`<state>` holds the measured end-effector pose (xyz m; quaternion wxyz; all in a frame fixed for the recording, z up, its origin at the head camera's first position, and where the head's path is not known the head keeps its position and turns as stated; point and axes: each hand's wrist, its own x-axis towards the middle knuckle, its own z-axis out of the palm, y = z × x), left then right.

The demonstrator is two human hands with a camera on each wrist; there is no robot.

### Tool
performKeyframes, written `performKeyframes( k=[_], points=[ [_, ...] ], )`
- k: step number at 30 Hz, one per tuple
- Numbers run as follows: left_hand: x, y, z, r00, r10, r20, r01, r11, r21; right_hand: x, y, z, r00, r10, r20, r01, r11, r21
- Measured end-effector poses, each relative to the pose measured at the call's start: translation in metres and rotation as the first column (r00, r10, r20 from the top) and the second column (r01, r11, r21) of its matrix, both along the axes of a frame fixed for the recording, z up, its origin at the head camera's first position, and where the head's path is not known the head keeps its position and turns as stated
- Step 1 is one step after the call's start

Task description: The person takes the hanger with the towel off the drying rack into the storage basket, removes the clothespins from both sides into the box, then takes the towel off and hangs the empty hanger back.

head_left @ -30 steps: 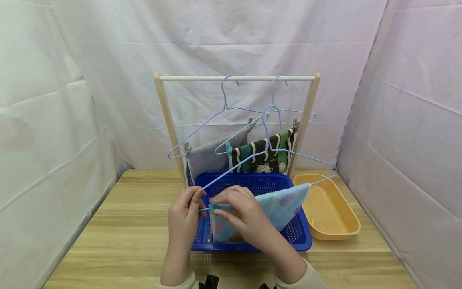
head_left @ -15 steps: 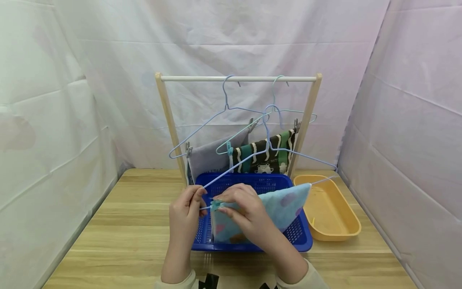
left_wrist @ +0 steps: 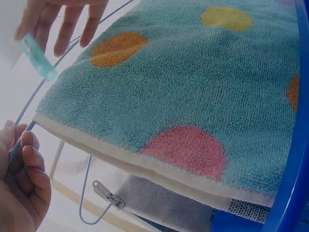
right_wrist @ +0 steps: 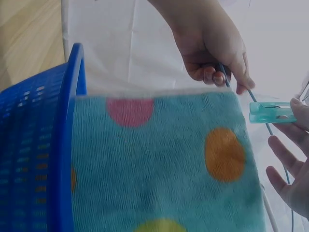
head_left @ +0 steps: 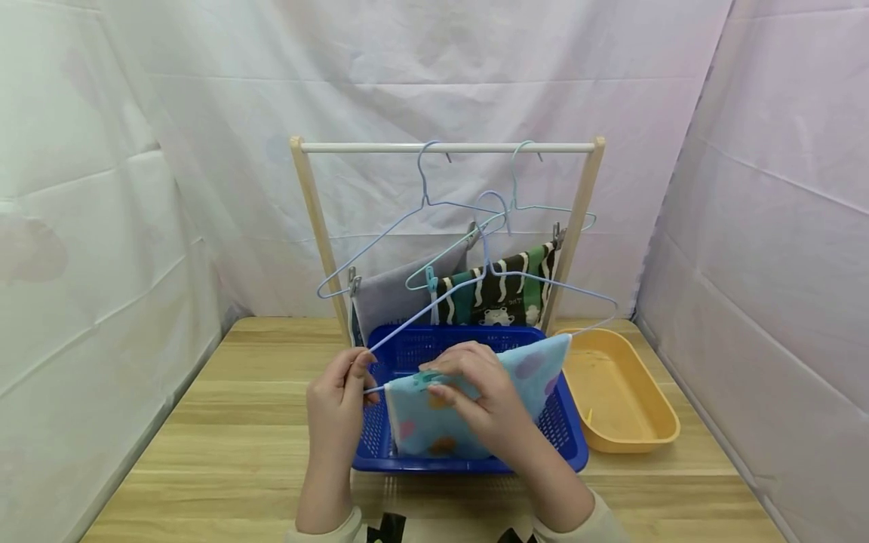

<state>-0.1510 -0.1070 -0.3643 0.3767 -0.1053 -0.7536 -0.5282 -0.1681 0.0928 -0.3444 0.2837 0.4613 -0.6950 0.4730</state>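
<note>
A light blue wire hanger (head_left: 477, 279) tilts over the basket, its left end gripped by my left hand (head_left: 337, 392). Over its lower bar is folded a turquoise terry towel (head_left: 526, 381) with coloured spots, its lower part down in the blue basket (head_left: 468, 466). My right hand (head_left: 478, 381) pinches a translucent teal clothespin (right_wrist: 273, 112) between thumb and finger. In the right wrist view the clothespin sits just past the towel's folded edge and overlaps the hanger wire, while the other fingers are spread. The towel's left corner lies close to my left fingers.
Behind the basket stands a rack with wooden posts and a white rail (head_left: 468, 148). Two hangers on it carry a grey cloth (head_left: 400, 290) and a dark striped cloth (head_left: 468, 298), both clipped. A yellow tray (head_left: 618, 385) at the right holds a small yellow piece.
The hanger, towel and left hand have shifted slightly left. My right hand has moved the clothespin a little right and up, away from the towel's left corner.
</note>
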Motion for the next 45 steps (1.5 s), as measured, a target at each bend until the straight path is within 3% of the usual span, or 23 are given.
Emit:
performKeyframes(
  k=[13, 22, 27, 31, 39, 45],
  points=[
    [0.003, -0.009, 0.003, 0.999, 0.049, 0.018, -0.050, 0.998, 0.039, -0.005, 0.031, -0.003, 0.994, -0.093, 0.051, 0.092, 0.995, 0.033],
    [0.002, -0.014, 0.001, 0.998, 0.066, 0.020, -0.067, 0.996, 0.060, -0.011, 0.058, -0.008, 0.978, -0.204, 0.039, 0.200, 0.977, 0.075],
    [0.001, -0.017, 0.001, 0.997, 0.078, 0.016, -0.079, 0.995, 0.060, -0.014, 0.075, -0.014, 0.967, -0.244, 0.073, 0.235, 0.966, 0.107],
    [0.001, -0.021, 0.000, 0.993, 0.106, 0.043, -0.108, 0.992, 0.059, -0.015, 0.090, -0.020, 0.940, -0.321, 0.110, 0.306, 0.942, 0.139],
    [0.001, -0.024, 0.000, 0.991, 0.113, 0.071, -0.117, 0.991, 0.061, -0.019, 0.118, -0.028, 0.856, -0.487, 0.170, 0.452, 0.867, 0.208],
    [0.000, -0.025, -0.002, 0.992, 0.103, 0.066, -0.108, 0.992, 0.072, -0.025, 0.134, -0.036, 0.812, -0.553, 0.187, 0.505, 0.826, 0.251]
  ],
)
